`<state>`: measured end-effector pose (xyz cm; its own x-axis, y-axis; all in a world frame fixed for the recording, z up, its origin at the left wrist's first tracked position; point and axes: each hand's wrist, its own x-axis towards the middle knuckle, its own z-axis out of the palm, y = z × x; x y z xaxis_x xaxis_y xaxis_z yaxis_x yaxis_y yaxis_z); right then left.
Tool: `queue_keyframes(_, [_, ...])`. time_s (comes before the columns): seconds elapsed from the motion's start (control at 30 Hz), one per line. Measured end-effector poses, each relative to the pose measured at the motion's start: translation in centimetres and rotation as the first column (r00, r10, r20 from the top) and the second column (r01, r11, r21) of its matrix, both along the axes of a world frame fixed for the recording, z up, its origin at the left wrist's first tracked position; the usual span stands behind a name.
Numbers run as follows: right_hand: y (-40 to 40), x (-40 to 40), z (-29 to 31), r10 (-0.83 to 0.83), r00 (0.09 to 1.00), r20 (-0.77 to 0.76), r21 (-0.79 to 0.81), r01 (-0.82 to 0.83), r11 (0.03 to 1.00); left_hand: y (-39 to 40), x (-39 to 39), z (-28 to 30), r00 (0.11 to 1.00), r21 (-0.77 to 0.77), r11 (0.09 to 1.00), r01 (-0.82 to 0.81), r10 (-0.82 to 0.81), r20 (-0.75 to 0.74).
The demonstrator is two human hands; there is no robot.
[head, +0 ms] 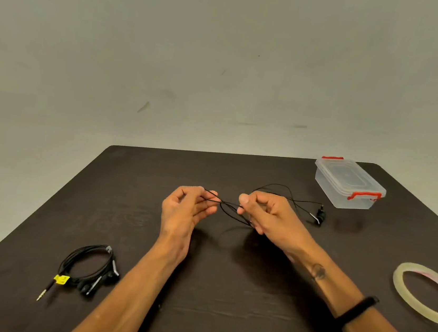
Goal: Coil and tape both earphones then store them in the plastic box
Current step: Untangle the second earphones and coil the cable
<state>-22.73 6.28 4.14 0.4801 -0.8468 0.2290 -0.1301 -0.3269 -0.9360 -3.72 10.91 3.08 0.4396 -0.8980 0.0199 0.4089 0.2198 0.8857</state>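
- i have both hands raised over the middle of the desk (224,290), with the loose earphone cable (234,209) strung between them.
- my left hand (183,208) pinches one end of a loop between curled fingers (209,200); my right hand (269,216) pinches the strands at its thumb and forefinger, its other fingers curled around the slack.
- the held run of cable lies left to right between the hands, and the rest trails right and away from my right hand to the earbuds (320,215) resting on the desk.
- so the slack i judge must be gathered next sits on the right hand's side; that hand is nearer to it, while the left holds the coil.
- the other earphone (89,268) lies already coiled at the near left, with a yellow tag by its plug; whether tape holds it i cannot tell.
- the tape roll (400,295) lies flat at the near right, well apart from both hands.
- the plastic box (348,184) stands at the far right corner, lid on, red clips visible.
- the desk is dark and matte; behind it is a plain pale wall (225,56).
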Motion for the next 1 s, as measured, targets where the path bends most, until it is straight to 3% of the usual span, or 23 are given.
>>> queue_keyframes(0.07, [0.3, -0.1, 0.9, 0.033, 0.971, 0.239, 0.109, -0.06, 0.992, -0.1, 0.8, 0.3, 0.979, 0.022, 1.0, 0.009, -0.004, -0.202])
queue_keyframes(0.13, [0.2, -1.0, 2.4, 0.024, 0.79, 0.613, 0.29, -0.253, 0.923, 0.0, 1.4, 0.5, 0.947, 0.046, 0.998, 0.039, -0.022, -0.322])
queue_keyframes(0.17, [0.0, -1.6, 3.0, -0.001, 0.704, 0.71, 0.328, -0.33, 0.885, 0.1, 1.6, 0.5, 0.937, 0.046, 0.997, 0.065, -0.045, -0.347])
queue_keyframes(0.2, [-0.2, -2.3, 3.6, -0.021, 0.679, 0.734, 0.355, -0.357, 0.864, 0.1, 1.6, 0.5, 0.929, 0.043, 0.995, 0.085, -0.063, -0.364])
queue_keyframes(0.3, [-0.7, -3.7, 4.0, -0.056, 0.787, 0.615, 0.417, -0.263, 0.87, -0.1, 1.7, 0.4, 0.939, 0.046, 0.995, 0.084, -0.064, -0.338])
queue_keyframes(0.37, [-1.2, -4.3, 3.7, -0.109, 0.747, 0.656, 0.41, -0.231, 0.883, -0.2, 2.2, 0.5, 0.956, 0.04, 0.998, 0.045, -0.032, -0.291])
queue_keyframes(0.43, [-1.7, -5.1, 3.6, -0.184, 0.609, 0.771, 0.409, -0.252, 0.877, -0.2, 2.8, 0.6, 0.985, 0.061, 0.998, -0.028, 0.038, -0.166])
queue_keyframes(0.5, [-2.6, -6.2, 3.3, -0.271, 0.482, 0.833, 0.417, -0.228, 0.88, 0.0, 3.0, 0.8, 0.986, 0.072, 0.987, -0.141, 0.133, 0.105])
queue_keyframes(0.53, [-2.8, -6.6, 3.1, -0.321, 0.424, 0.847, 0.437, -0.213, 0.874, 0.1, 3.0, 0.8, 0.936, 0.056, 0.974, -0.219, 0.194, 0.292])
queue_keyframes(0.6, [-3.2, -7.4, 2.7, -0.415, 0.337, 0.845, 0.492, -0.188, 0.85, 0.2, 2.8, 0.7, 0.719, -0.035, 0.929, -0.369, 0.309, 0.622])
queue_keyframes(0.67, [-3.5, -8.0, 2.2, -0.477, 0.3, 0.826, 0.536, -0.159, 0.829, 0.4, 2.7, 0.5, 0.541, -0.118, 0.888, -0.444, 0.37, 0.755])
queue_keyframes(0.73, [-4.0, -8.1, 1.9, -0.51, 0.354, 0.784, 0.58, -0.126, 0.805, 0.4, 2.7, 0.2, 0.441, -0.174, 0.858, -0.484, 0.41, 0.798])
queue_keyframes(0.77, [-4.2, -8.0, 1.7, -0.534, 0.43, 0.728, 0.616, -0.07, 0.784, 0.4, 2.7, 0.2, 0.416, -0.194, 0.848, -0.493, 0.425, 0.804])
queue_keyframes(0.87, [-4.6, -6.8, 1.0, -0.603, 0.733, 0.317, 0.584, 0.35, 0.732, 0.3, 2.9, 0.2, 0.499, -0.178, 0.854, -0.488, 0.441, 0.746])
queue_keyframes(0.93, [-4.5, -6.1, 0.8, -0.621, 0.757, 0.203, 0.508, 0.461, 0.727, 0.2, 2.9, 0.0, 0.5, -0.154, 0.852, -0.501, 0.431, 0.751])
queue_keyframes(1.0, [-4.4, -5.9, 1.0, -0.612, 0.706, 0.357, 0.558, 0.365, 0.745, 0.3, 3.1, -0.1, 0.476, -0.129, 0.828, -0.545, 0.433, 0.765])
